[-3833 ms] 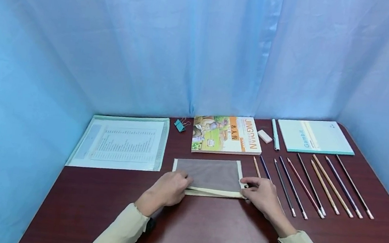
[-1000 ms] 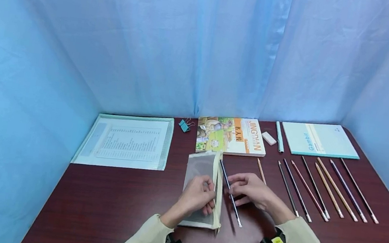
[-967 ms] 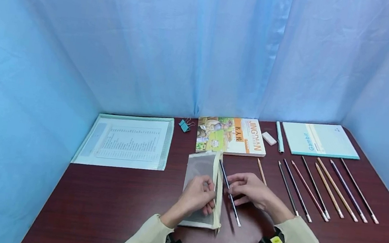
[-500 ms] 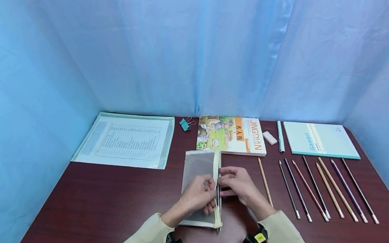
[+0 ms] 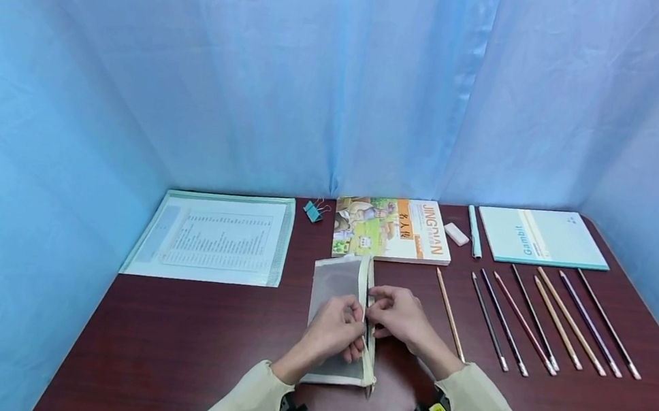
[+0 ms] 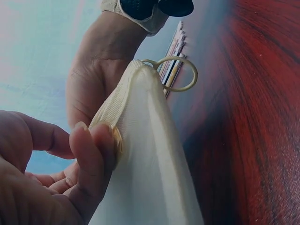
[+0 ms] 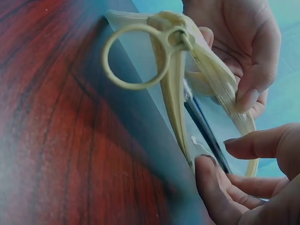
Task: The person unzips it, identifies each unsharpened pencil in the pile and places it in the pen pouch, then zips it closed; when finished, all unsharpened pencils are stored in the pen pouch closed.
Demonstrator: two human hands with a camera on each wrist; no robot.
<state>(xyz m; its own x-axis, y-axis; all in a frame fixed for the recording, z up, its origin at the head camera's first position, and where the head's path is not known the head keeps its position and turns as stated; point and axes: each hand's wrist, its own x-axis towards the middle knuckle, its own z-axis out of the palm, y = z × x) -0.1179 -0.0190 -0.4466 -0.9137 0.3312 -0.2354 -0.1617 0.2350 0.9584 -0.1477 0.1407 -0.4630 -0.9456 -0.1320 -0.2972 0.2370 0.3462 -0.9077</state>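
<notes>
A mesh zip pouch [image 5: 336,276] with cream edging stands on its side on the table, its zipped side facing right and parted. My left hand [image 5: 334,333] pinches one edge of the opening between thumb and fingers. At the opening, my right hand [image 5: 402,316] has its curled fingers around a dark pencil [image 7: 206,129], which lies between the two zip edges. Most of that pencil is inside the pouch, and its far end is hidden by the fingers. A cream zip ring [image 7: 136,57] hangs at the pouch's near end.
A tan pencil [image 5: 450,314] and several others, such as the red pencil [image 5: 524,322], lie right. Behind are a picture-covered book [image 5: 391,230], eraser [image 5: 456,233], pen [image 5: 474,231], light-blue notebook [image 5: 544,239], binder clip [image 5: 314,211] and document folder [image 5: 211,237].
The pouch was turned upright from lying crosswise, and its side opened. My right hand brought the dark pencil leftward from the table into the opening. My left hand has kept its grip lately.
</notes>
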